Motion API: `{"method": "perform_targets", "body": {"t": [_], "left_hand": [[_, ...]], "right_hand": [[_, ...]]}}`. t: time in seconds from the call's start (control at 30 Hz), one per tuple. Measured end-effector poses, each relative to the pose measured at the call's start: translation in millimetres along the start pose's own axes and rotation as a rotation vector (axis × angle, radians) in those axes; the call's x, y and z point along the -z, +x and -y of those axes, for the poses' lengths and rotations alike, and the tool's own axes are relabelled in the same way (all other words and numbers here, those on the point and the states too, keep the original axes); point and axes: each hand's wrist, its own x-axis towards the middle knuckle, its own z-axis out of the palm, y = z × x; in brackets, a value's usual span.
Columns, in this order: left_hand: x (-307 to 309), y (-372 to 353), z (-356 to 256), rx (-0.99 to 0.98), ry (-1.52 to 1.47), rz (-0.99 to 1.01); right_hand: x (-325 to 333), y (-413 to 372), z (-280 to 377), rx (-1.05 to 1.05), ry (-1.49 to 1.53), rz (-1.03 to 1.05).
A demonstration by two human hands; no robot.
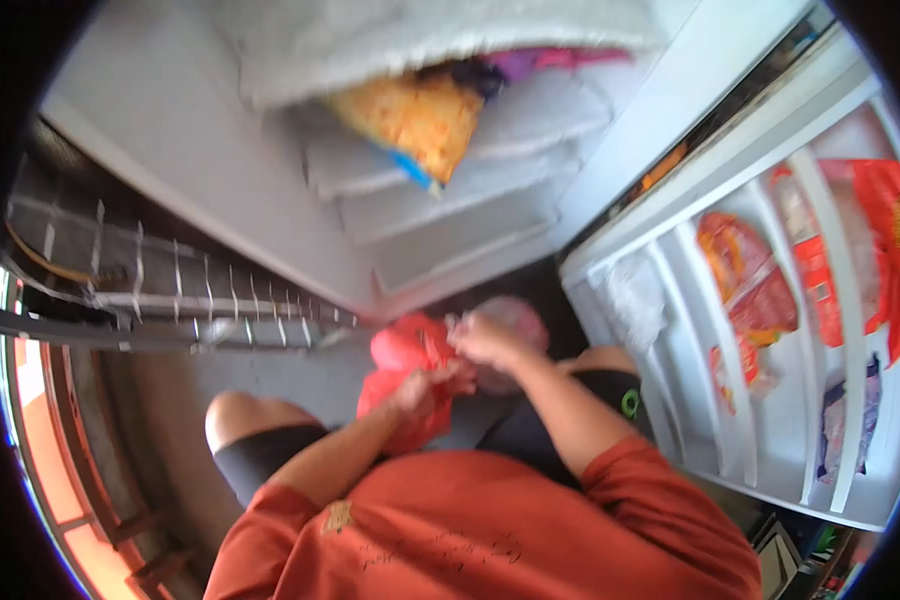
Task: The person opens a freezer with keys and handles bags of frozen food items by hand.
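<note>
A red plastic bag (390, 385) hangs between my knees in front of the open freezer. My left hand (425, 391) is closed on the bag's gathered part. My right hand (483, 340) is closed, its fingertips pinching the bag's upper edge just above and to the right of my left hand. What the bag holds is hidden. Behind my right hand lies a pale, pinkish see-through plastic bag (520, 322), partly covered by that hand and forearm; its contents are too blurred to make out.
Ahead stands the frosted freezer (450, 250), with a yellow-orange food bag (415, 115) poking from an upper shelf. At right, the open freezer door (590, 290) holds several packets, including a red one (895, 250). A wire rack (200, 290) stands at left.
</note>
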Motion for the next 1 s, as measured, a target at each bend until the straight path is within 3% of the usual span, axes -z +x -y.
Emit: {"method": "perform_targets", "body": {"t": [0.07,0.17,0.23,0.3,0.37,0.43,0.47,0.53,0.63,0.7,0.77,0.8,0.83,0.87,0.93,0.97,1.0], "left_hand": [[10,9,5,0.094,-0.088,0.060],[4,13,11,-0.029,-0.158,0.131],[11,20,12,-0.038,-0.186,0.127],[24,33,14,0.039,-0.311,0.224],[18,28,9,-0.093,-0.329,0.232],[20,32,-1,-0.055,-0.269,0.279],[16,34,-6,-0.037,-0.253,0.259],[10,35,-14,-0.005,-0.222,0.214],[4,30,-16,0.050,-0.191,0.131],[2,26,-13,0.094,-0.176,0.070],[14,33,-1,0.112,-0.169,0.041],[40,48,20,-0.009,-0.179,0.153],[53,57,34,-0.133,-0.192,0.266],[25,37,12,-0.038,-0.227,0.228],[23,32,12,-0.015,-0.204,0.207],[22,30,11,0.013,-0.175,0.185],[17,26,9,0.007,-0.177,0.189]], "right_hand": [[-7,-3,3,0.010,0.025,-0.006],[-33,0,-2,0.030,-0.051,-0.069],[-17,-19,31,-0.043,-0.089,0.018],[-29,-23,32,0.019,-0.092,-0.055],[-29,-32,39,0.181,-0.146,-0.077],[-57,-28,27,0.142,-0.181,-0.026],[-56,-37,33,0.145,-0.189,-0.039],[-51,-66,58,0.302,-0.658,-0.078],[-77,-65,38,0.410,-0.570,-0.197],[-57,-67,50,0.381,-0.734,-0.190],[28,-61,89,0.303,-0.535,0.689],[51,-54,92,0.353,-0.487,0.661],[108,-76,133,0.370,-0.263,0.518],[142,-76,146,0.585,-0.113,0.220],[216,-105,206,0.873,0.109,-0.717],[251,-117,229,0.843,0.191,-0.948],[288,-114,243,0.952,0.091,-1.239]]}}
